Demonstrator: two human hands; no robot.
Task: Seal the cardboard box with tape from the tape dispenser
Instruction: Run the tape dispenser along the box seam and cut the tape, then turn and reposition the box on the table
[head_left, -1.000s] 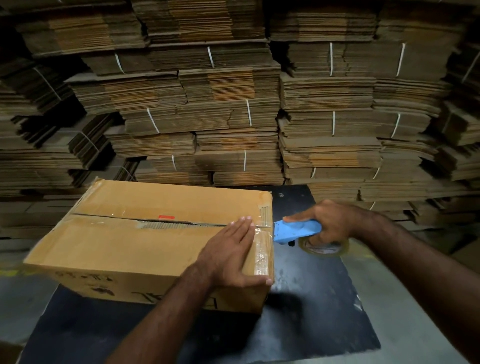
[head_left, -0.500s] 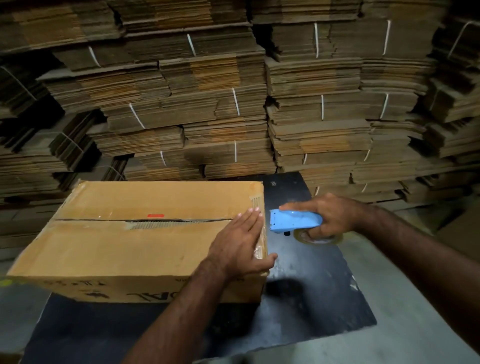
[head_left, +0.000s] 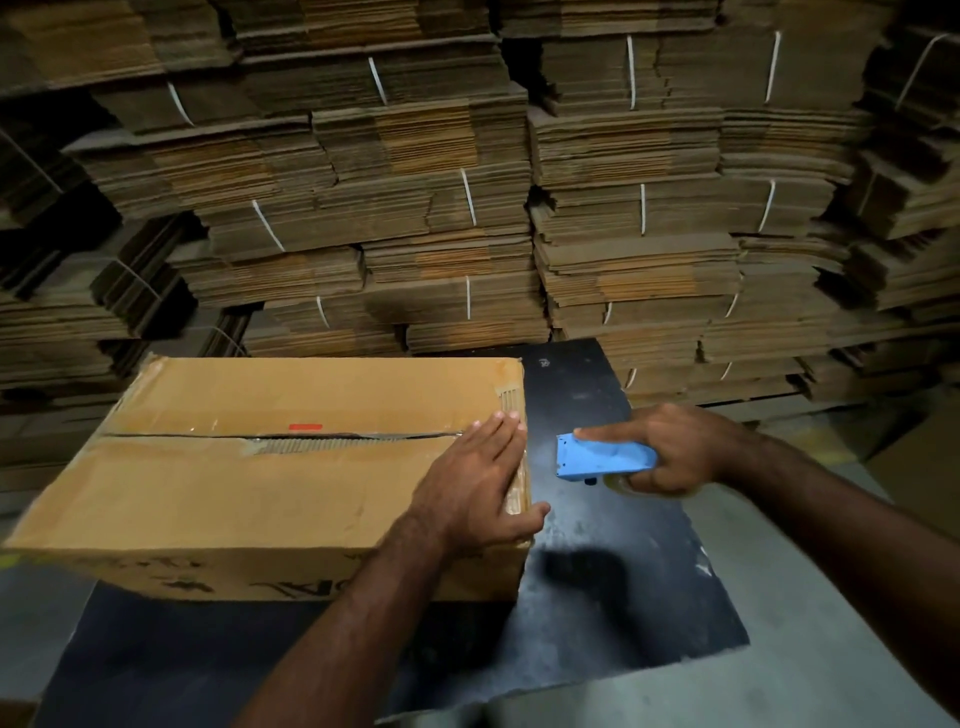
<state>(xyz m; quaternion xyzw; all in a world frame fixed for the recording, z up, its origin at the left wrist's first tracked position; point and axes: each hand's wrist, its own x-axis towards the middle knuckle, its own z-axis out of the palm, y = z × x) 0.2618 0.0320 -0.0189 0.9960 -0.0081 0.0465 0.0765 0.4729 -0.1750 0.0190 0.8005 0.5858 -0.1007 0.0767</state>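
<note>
A brown cardboard box (head_left: 249, 493) sits on a black mat (head_left: 613, 582), its top flaps meeting along a centre seam (head_left: 322, 439) that gapes slightly, with torn old tape and a small red mark. My left hand (head_left: 478, 483) lies flat with straight fingers on the box's right end, thumb hooked over the right edge where clear tape shows. My right hand (head_left: 675, 449) grips a blue tape dispenser (head_left: 602, 460), held in the air a short gap to the right of the box, index finger laid along its top. The tape roll peeks out under the hand.
Tall stacks of flattened cardboard (head_left: 467, 208), bundled with white straps, fill the whole background right behind the box and mat. Grey floor (head_left: 810, 613) surrounds the mat on the right and front.
The dispenser has pulled away from the box's right edge, leaving a gap. My left hand has slid up the right end over the tape. The view has tilted slightly.
</note>
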